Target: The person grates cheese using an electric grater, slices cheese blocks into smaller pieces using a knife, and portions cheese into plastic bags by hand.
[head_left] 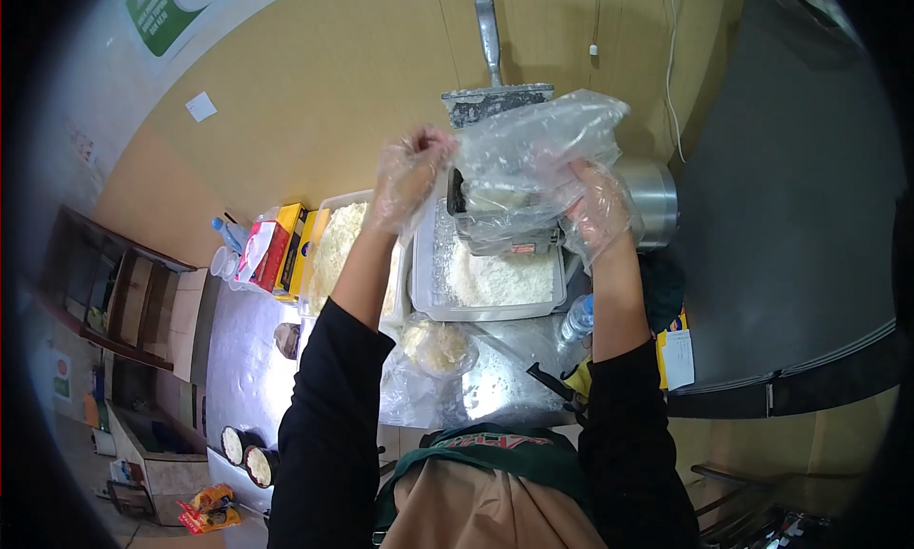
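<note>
Both of my hands wear clear plastic gloves. A clear plastic bag stretches between them above a dark box-like thing partly wrapped in clear plastic. My left hand has its fingers pinched together at the bag's left edge. On the right, my right hand grips the bag's other side, its fingers partly hidden by the film. Below them, a clear tub holds white flour-like powder. Beside my left forearm is another tub with a pale crumbly heap.
A floury metal scoop is against the wall. A metal pot stands right of my right hand. A bagged pale lump and a bottle are nearer me. Boxes and two dark filled tins are at left.
</note>
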`<state>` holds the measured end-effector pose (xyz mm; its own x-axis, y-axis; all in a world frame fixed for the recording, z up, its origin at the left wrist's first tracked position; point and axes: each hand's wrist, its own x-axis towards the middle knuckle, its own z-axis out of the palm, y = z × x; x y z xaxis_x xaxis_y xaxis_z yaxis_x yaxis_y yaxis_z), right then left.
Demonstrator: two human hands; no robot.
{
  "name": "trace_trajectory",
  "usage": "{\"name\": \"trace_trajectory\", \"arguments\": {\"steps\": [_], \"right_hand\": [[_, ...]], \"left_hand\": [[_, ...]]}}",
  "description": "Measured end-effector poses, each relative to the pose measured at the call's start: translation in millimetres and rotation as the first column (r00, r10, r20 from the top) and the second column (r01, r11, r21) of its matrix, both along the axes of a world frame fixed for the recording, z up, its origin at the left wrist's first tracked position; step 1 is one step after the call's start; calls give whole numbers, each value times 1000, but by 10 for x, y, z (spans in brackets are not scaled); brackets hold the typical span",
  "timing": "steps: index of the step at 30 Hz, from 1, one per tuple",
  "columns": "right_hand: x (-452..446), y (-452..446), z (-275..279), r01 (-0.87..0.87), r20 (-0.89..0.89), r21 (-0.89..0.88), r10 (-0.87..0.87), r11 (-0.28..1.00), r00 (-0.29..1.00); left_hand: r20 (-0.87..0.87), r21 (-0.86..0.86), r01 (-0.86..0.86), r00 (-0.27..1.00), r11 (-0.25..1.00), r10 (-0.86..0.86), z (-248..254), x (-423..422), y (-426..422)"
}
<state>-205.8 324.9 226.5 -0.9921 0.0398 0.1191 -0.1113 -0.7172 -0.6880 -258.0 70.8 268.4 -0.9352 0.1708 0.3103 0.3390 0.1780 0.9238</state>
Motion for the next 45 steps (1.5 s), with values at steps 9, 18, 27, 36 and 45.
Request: {"name": "trace_trajectory", "arguments": {"steps": [9, 18, 27, 36, 45], "right_hand": [[-30, -21, 5, 30, 4, -38, -30, 999, 1000], [5, -38, 72, -25, -35, 21, 26, 999, 999], [118, -265, 131, -321, -263, -177, 270, 930, 926], [111, -326, -22, 33, -55, 267, -19, 963, 998], [56, -291, 197, 55, 69, 338, -83, 940, 994]], "left_hand": [[-10, -131, -46, 999, 990, 45, 135, 9, -10], [-18, 57, -129, 991, 990, 130, 146, -12, -119], [323, 368, -129, 946, 921, 4, -101, 29, 24], [269, 252, -149, 960, 956, 79, -192, -31, -21], [150, 202, -60, 988, 978, 29, 96, 240, 83]]}}
